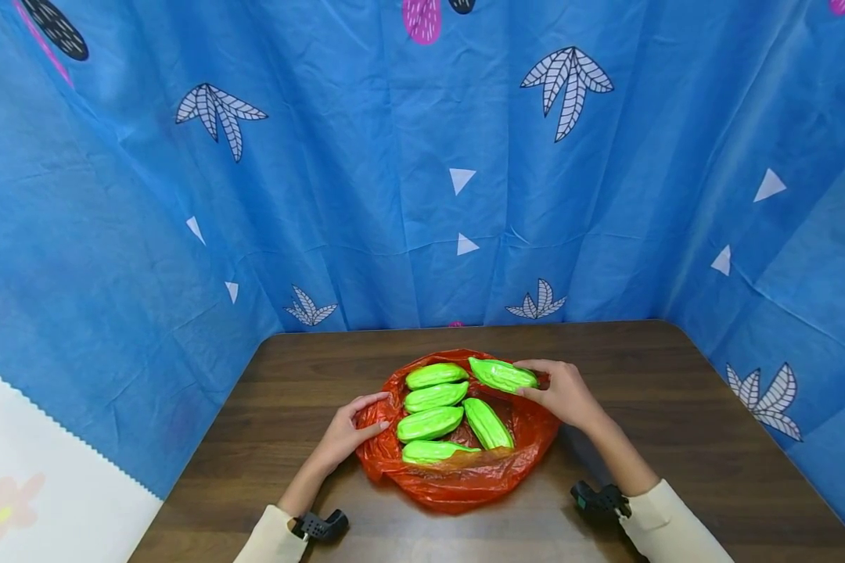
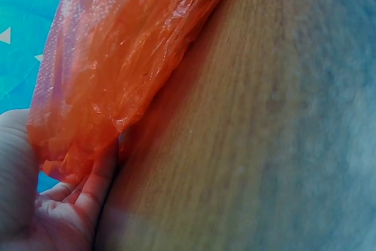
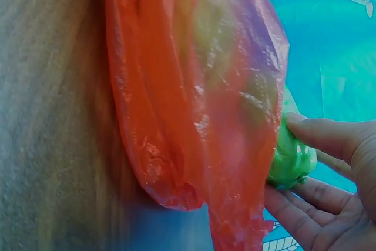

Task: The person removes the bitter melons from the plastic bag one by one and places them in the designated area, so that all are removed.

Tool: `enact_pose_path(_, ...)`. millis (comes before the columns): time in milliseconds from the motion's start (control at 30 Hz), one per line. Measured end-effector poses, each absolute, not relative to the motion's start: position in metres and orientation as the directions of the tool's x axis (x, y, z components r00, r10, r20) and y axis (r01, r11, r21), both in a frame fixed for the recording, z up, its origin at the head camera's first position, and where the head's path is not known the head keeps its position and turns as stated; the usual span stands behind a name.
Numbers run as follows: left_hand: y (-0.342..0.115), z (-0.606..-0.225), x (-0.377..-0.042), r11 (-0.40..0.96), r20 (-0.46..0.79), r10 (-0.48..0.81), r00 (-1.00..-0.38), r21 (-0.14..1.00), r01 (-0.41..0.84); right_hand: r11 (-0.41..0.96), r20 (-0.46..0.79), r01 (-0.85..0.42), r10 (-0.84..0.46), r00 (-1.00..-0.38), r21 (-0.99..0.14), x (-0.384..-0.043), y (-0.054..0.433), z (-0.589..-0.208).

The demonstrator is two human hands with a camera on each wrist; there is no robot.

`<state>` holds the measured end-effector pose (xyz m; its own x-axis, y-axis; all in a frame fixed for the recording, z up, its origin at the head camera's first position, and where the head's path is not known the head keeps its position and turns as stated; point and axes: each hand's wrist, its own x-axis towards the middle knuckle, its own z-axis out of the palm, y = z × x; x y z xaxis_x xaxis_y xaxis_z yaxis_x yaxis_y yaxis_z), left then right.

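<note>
A red plastic bag [image 1: 458, 494] lies spread on the table, its mouth facing up. Inside it, several ridged green gourds [image 1: 430, 423] form a column on the left, and another gourd [image 1: 488, 424] slants beside them. My right hand [image 1: 566, 393] grips one more green gourd [image 1: 501, 375] by its right end, over the bag's far right rim. The right wrist view shows thumb and fingers around that gourd [image 3: 289, 156], partly hidden by the bag's wall. At the left rim my left hand [image 1: 345, 432] holds the bag's edge [image 2: 88, 139] between thumb and fingers.
The dark wooden table [image 1: 239, 438] extends around the bag on all sides. A blue patterned curtain [image 1: 422, 195] hangs behind it and along both sides. White cloth with a flower print [image 1: 35, 477] shows at the lower left.
</note>
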<state>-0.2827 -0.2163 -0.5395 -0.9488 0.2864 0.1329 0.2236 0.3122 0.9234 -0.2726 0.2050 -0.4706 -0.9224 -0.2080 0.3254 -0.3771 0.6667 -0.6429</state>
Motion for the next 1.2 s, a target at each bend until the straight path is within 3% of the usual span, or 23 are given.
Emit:
enact_pose_path(900, -0.216, -0.541, -0.281, 0.286, 0.123, 0.301, -0.946, 0.934, 0.213, 0.617, 0.306, -0.365, -0.204, -0.93, -0.697, -0.269, 0.236, -0.452)
enact_pose_path(1200, -0.217, -0.542, -0.282, 0.268, 0.116, 0.314, -0.942, 0.941, 0.205, 0.66, 0.319, -0.354, -0.179, -0.931, -0.663, -0.268, 0.257, -0.452)
